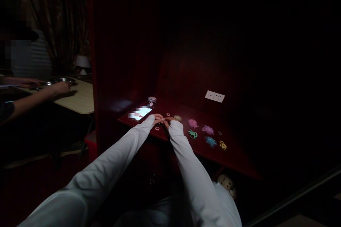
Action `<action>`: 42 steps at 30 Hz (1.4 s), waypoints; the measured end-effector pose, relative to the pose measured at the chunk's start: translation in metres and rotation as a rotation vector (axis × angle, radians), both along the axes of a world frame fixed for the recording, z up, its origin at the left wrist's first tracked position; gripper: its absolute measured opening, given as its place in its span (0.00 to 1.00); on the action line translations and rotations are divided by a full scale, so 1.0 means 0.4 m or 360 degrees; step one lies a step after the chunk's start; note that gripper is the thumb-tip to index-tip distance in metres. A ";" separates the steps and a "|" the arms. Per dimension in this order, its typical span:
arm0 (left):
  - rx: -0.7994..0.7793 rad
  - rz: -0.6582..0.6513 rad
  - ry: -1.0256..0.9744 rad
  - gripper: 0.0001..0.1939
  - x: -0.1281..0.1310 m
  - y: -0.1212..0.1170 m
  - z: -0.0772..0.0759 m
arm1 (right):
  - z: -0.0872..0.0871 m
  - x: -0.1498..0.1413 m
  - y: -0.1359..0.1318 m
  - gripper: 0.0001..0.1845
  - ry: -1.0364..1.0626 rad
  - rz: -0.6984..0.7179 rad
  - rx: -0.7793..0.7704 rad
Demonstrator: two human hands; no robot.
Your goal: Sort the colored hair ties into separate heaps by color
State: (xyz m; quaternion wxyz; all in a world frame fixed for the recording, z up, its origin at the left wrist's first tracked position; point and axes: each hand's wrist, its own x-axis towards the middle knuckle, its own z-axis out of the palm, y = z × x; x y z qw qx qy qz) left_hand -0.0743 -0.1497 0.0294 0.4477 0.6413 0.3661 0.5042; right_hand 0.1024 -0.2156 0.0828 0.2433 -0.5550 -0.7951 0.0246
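Note:
My left hand point(158, 118) and my right hand point(167, 121) meet over the front of the dark red desk. Their fingers are pinched together around something small and pale pink, too small to name. A pink ring point(157, 128) lies just in front of them, and another lies behind. Close to my right hand is a heap of pale beige strips point(177, 117). Further right lie a pink heap point(192, 123), a purple heap point(208, 129) and a blue heap point(211, 142) of thin strips. Green rings point(192, 134) and yellow rings point(223, 145) are grouped nearer the front edge.
A lit phone point(142, 112) lies left of my hands, with a small round container point(152, 99) behind it. A socket plate point(214, 96) is on the back wall. Left of the partition point(106, 60), another person's hands work at a pale table point(80, 101).

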 end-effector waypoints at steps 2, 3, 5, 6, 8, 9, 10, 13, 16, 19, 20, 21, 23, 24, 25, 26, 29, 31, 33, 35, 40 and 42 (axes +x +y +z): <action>-0.0011 -0.0021 -0.0001 0.19 0.001 0.001 -0.001 | -0.002 -0.001 -0.003 0.13 0.0002 -0.0016 -0.0018; -0.0018 -0.0037 0.0003 0.19 0.002 -0.001 0.000 | -0.002 0.000 -0.006 0.13 0.0005 -0.0023 -0.0029; -0.0027 -0.0060 0.0008 0.20 0.003 -0.007 0.004 | -0.001 0.003 -0.010 0.12 0.0012 -0.0037 -0.0024; -0.0026 -0.0060 0.0013 0.20 0.004 -0.011 0.007 | 0.002 0.005 -0.011 0.13 0.0019 -0.0043 -0.0008; -0.0004 -0.0037 0.0035 0.21 0.003 -0.020 0.015 | 0.010 0.017 -0.011 0.13 0.0042 -0.0060 0.0023; 0.0017 -0.0021 0.0049 0.22 0.002 -0.024 0.018 | 0.017 0.028 -0.010 0.13 0.0059 -0.0079 0.0032; 0.0043 -0.0007 0.0058 0.23 0.000 -0.028 0.021 | 0.025 0.044 -0.007 0.13 0.0076 -0.0105 0.0033; 0.0109 0.0009 0.0044 0.24 -0.004 -0.033 0.025 | 0.061 0.121 -0.003 0.14 0.0132 -0.0246 0.0038; 0.0117 -0.0002 0.0030 0.25 -0.004 -0.030 0.023 | 0.104 0.241 -0.018 0.17 0.0179 -0.0470 0.0025; 0.0085 0.0001 0.0015 0.26 0.000 -0.022 0.018 | 0.138 0.380 -0.064 0.21 0.0187 -0.0714 -0.0073; 0.0075 0.0015 0.0003 0.27 0.001 -0.020 0.016 | 0.145 0.424 -0.085 0.22 0.0181 -0.0830 -0.0118; 0.0070 0.0028 -0.0009 0.27 0.002 -0.017 0.015 | 0.149 0.466 -0.108 0.23 0.0166 -0.0939 -0.0143; 0.0080 0.0031 -0.0027 0.28 0.002 -0.015 0.013 | 0.149 0.541 -0.154 0.24 0.0101 -0.1094 -0.0210; 0.0095 0.0021 -0.0032 0.28 0.001 -0.014 0.013 | 0.145 0.571 -0.175 0.24 0.0043 -0.1139 -0.0246; 0.0110 0.0008 -0.0034 0.28 0.001 -0.014 0.013 | 0.140 0.598 -0.195 0.23 -0.0026 -0.1185 -0.0283; 0.0120 -0.0002 -0.0033 0.28 0.000 -0.014 0.013 | 0.134 0.620 -0.212 0.23 -0.0094 -0.1212 -0.0306; 0.0119 0.0027 -0.0025 0.28 -0.001 -0.012 0.011 | 0.120 0.660 -0.246 0.22 -0.0250 -0.1254 -0.0370; 0.0111 0.0048 -0.0008 0.27 -0.001 -0.011 0.009 | 0.116 0.668 -0.255 0.22 -0.0317 -0.1247 -0.0392; 0.0115 0.0056 0.0007 0.28 -0.001 -0.008 0.007 | 0.116 0.668 -0.255 0.21 -0.0366 -0.1235 -0.0413; 0.0116 0.0062 0.0010 0.28 -0.001 -0.006 0.004 | 0.116 0.662 -0.250 0.21 -0.0386 -0.1224 -0.0441; 0.0104 0.0113 -0.0036 0.28 0.001 -0.007 0.002 | 0.112 0.639 -0.231 0.21 -0.0387 -0.1212 -0.0431; 0.0110 0.0102 -0.0030 0.28 0.000 -0.010 0.004 | 0.106 0.631 -0.222 0.21 -0.0422 -0.1275 -0.0408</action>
